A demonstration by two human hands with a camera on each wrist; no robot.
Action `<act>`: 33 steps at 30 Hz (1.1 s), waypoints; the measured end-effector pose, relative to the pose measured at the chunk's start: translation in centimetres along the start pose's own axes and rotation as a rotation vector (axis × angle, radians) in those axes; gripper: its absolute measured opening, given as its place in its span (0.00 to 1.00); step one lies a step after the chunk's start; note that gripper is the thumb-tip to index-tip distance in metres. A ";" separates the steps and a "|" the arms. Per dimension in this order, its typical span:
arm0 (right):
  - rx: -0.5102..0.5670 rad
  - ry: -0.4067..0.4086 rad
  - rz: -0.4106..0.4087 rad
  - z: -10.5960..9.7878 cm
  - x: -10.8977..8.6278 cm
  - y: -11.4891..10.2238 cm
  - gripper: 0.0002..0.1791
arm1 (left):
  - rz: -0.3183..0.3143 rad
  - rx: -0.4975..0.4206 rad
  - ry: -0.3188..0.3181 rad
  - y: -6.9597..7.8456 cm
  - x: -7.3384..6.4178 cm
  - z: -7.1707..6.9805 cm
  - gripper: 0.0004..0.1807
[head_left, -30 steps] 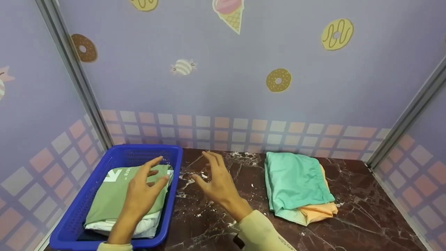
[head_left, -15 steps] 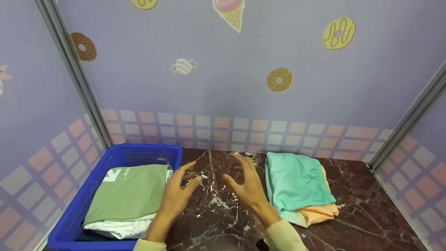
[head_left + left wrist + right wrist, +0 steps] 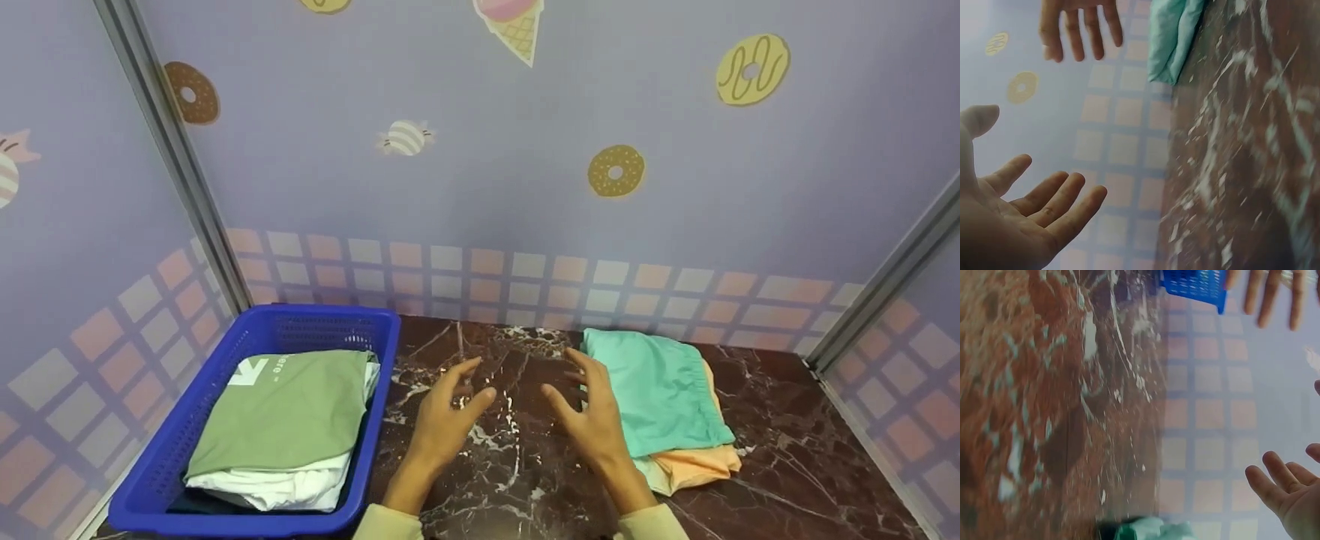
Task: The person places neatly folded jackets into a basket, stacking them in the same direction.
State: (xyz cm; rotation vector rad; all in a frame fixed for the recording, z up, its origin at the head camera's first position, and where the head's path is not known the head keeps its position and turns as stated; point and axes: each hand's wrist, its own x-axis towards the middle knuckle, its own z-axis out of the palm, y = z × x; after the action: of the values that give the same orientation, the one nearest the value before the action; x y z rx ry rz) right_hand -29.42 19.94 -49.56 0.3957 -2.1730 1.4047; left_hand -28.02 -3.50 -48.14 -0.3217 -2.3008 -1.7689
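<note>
A: Where's the folded teal cloth from us?
B: Approx. 2 o'clock of our R hand, the nearer; long axis 11-to-5.
A: Fingers?
B: Spread loosely, nothing held; same w/ our L hand, farther off.

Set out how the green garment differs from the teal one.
Place: the green garment lies inside the blue basket; the teal garment lies outside it, on the dark marbled surface.
Look: the green garment bears a white print; the teal garment shows none, but has a gathered band.
Beneath: white cloth under the green garment, peach cloth under the teal garment.
Shared: both look folded.
</note>
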 end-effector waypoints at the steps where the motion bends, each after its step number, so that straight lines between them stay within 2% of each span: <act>1: 0.007 0.012 0.019 -0.5 -0.1 0.0 0.36 | -0.007 -0.012 -0.002 -0.1 0.1 0.5 0.32; 9: -0.002 0.072 0.103 -3.5 -0.4 0.6 0.35 | -0.019 -0.102 -0.006 0.5 1.0 4.2 0.31; 17: -0.019 0.092 0.255 -5.3 -1.5 1.1 0.38 | -0.068 -0.220 -0.029 0.6 0.7 7.0 0.31; 21: -0.025 0.117 0.265 -6.2 -1.5 1.4 0.39 | -0.063 -0.238 -0.009 0.7 0.8 8.1 0.31; 28: -0.048 0.134 0.330 -8.1 -1.7 2.3 0.38 | -0.068 -0.253 -0.013 0.6 0.6 10.3 0.31; 33: -0.100 0.150 0.322 -9.9 -1.5 3.2 0.35 | -0.066 -0.268 -0.020 0.4 0.6 12.2 0.31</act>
State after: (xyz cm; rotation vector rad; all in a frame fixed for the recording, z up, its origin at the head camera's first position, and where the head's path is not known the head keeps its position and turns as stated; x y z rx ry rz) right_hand -27.19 30.22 -49.62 -0.0994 -2.2406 1.4298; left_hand -28.96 8.40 -50.67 -0.3118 -2.1086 -2.1204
